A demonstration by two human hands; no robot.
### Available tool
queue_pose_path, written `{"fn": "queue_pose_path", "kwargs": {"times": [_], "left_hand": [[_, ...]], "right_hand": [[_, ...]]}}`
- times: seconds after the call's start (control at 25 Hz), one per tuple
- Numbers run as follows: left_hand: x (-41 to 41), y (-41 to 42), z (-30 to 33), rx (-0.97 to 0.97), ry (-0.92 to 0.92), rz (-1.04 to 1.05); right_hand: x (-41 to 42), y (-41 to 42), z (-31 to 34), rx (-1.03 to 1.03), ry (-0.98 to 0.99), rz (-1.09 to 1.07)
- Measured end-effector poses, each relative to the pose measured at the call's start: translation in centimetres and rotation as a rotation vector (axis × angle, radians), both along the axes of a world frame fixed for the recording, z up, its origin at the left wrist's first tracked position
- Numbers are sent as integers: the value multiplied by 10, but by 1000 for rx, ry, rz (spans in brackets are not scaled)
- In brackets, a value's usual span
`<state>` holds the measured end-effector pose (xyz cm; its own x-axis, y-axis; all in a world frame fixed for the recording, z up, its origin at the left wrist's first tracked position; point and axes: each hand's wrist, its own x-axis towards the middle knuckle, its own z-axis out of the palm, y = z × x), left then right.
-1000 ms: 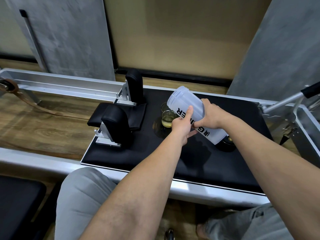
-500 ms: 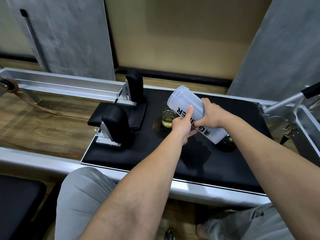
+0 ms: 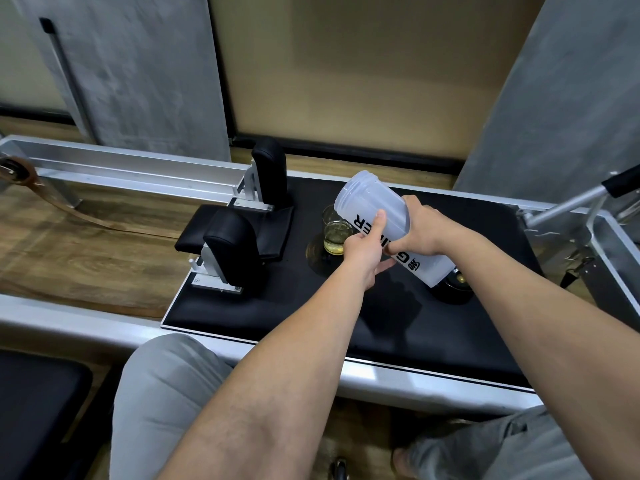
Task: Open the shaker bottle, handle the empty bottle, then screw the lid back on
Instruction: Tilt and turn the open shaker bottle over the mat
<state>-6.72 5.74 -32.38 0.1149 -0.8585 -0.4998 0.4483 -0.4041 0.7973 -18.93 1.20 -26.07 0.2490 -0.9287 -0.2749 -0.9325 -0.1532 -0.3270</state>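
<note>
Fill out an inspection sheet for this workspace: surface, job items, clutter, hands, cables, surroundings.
Surface: black padded platform in a metal frame.
Job items: translucent shaker bottle, lid off, tilted with its open mouth up and to the left, above the pad; black lid on the pad, partly hidden behind the bottle's base.
Clutter: small glass of yellowish liquid on the pad, left of the bottle.
Hands: left hand and right hand both grip the bottle's body.
Cables: brown strap on the wooden floor at left.
Surroundings: two black shoulder rests, grey wall panels.
</note>
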Motion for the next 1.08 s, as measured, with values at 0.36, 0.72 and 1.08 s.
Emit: {"fn": "queue_pose_path", "kwargs": {"times": [0.36, 0.72, 1.08], "left_hand": [[-1, 0, 1, 1, 3, -8], [-1, -1, 0, -5, -6, -11], [0, 1, 2, -9, -8, -8]], "right_hand": [[-2, -2, 0, -6, 11, 5], [-1, -1, 2, -6, 18, 5], [0, 0, 3, -5, 21, 1]]}}
